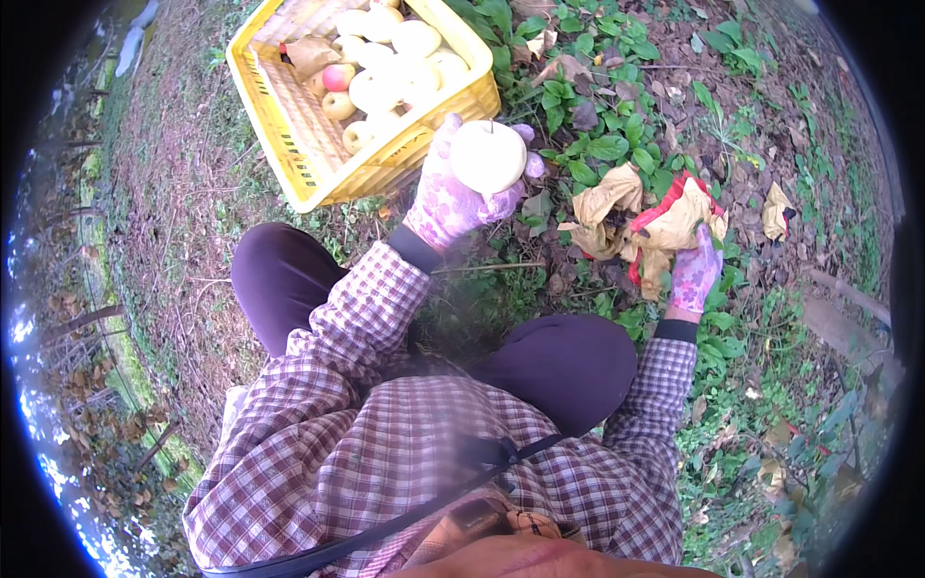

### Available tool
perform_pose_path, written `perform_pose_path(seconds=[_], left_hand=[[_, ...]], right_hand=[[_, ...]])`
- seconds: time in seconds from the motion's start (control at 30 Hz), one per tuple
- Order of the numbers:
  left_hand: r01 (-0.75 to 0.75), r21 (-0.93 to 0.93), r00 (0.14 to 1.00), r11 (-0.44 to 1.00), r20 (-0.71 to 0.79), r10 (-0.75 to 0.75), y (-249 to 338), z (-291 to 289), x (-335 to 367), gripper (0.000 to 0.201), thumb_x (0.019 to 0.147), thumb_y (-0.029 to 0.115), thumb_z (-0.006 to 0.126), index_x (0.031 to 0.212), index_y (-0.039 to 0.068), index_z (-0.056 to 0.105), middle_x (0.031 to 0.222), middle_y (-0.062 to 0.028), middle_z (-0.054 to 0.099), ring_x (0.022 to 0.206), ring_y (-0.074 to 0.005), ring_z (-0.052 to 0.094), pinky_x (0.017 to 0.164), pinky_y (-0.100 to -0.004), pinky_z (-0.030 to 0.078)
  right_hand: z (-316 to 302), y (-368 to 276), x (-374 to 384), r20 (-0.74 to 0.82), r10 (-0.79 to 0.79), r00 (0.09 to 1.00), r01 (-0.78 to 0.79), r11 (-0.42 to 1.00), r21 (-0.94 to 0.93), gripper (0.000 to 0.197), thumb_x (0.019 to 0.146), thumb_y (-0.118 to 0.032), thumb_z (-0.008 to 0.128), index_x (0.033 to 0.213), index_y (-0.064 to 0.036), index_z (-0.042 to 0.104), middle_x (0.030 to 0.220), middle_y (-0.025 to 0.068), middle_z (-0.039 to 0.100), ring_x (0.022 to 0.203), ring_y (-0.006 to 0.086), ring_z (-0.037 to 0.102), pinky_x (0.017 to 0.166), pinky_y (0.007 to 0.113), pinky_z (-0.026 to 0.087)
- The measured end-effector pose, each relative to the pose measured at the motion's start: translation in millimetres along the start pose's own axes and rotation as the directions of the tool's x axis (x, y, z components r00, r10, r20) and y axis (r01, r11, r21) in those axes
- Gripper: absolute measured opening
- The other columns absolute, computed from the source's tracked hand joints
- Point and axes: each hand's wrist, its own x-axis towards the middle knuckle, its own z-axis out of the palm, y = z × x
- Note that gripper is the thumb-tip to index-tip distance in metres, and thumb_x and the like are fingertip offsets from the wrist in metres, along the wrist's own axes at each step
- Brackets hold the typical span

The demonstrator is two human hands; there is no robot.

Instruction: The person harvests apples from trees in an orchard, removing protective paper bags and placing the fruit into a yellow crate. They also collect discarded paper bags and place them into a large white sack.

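My left hand, in a pink patterned glove, grips a pale apple from below, beside the near right corner of a yellow plastic crate. Several pale apples lie in the crate, along with a redder one and a brown paper bag. Farther right and low over the ground, my gloved right hand is closed on a crumpled brown paper bag with a red inner side. Other crumpled paper bags lie against it on the left.
Another torn paper bag lies on the ground to the right. Low green plants and dry leaves cover the soil beyond my hands. My bent knees are close below the crate and the bags. A wooden piece lies at far right.
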Motion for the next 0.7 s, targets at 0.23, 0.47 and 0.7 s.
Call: perform_pose_path(seconds=[0.23, 0.47, 0.7], left_hand=[[-0.147, 0.988, 0.764, 0.053, 0.08, 0.64, 138.1, 54.4, -38.7, 0.071, 0.081, 0.022, 0.081, 0.144, 0.002, 0.054, 0.14, -0.0173, 0.059, 0.12, -0.0305, 0.064, 0.106, -0.0414, 0.051], [0.263, 0.965, 0.712, 0.019, -0.207, 0.671, 252.2, -15.1, -54.7, 0.062, 0.088, 0.016, 0.072, 0.146, 0.008, 0.052, 0.131, -0.0195, 0.064, 0.116, -0.0339, 0.067, 0.099, -0.0427, 0.056], [-0.234, 0.397, 0.874, 0.887, -0.314, 0.371, 248.7, -33.8, -43.5, 0.076, 0.096, 0.067, 0.055, 0.145, 0.009, 0.048, 0.128, -0.0307, 0.061, 0.101, -0.0421, 0.067, 0.083, -0.0522, 0.059]], right_hand=[[-43.1, -26.2, -16.9, 0.133, -0.474, 0.87, 0.304, 0.305, -0.903, 0.061, 0.094, -0.008, 0.069, 0.15, 0.0025, 0.045, 0.149, 0.0211, 0.051, 0.137, 0.0338, 0.05, 0.116, 0.044, 0.04], [14.2, -18.1, -77.0, 0.726, -0.299, 0.62, 0.718, -0.158, -0.678, 0.055, 0.092, -0.017, 0.069, 0.145, -0.0105, 0.057, 0.158, 0.0122, 0.045, 0.147, 0.0384, 0.037, 0.121, 0.05, 0.032], [8.2, 20.4, -56.6, 0.621, 0.159, 0.768, 0.637, -0.296, -0.712, 0.07, 0.08, -0.029, 0.079, 0.143, -0.0106, 0.056, 0.163, 0.0125, 0.035, 0.151, 0.0406, 0.028, 0.124, 0.057, 0.021]])
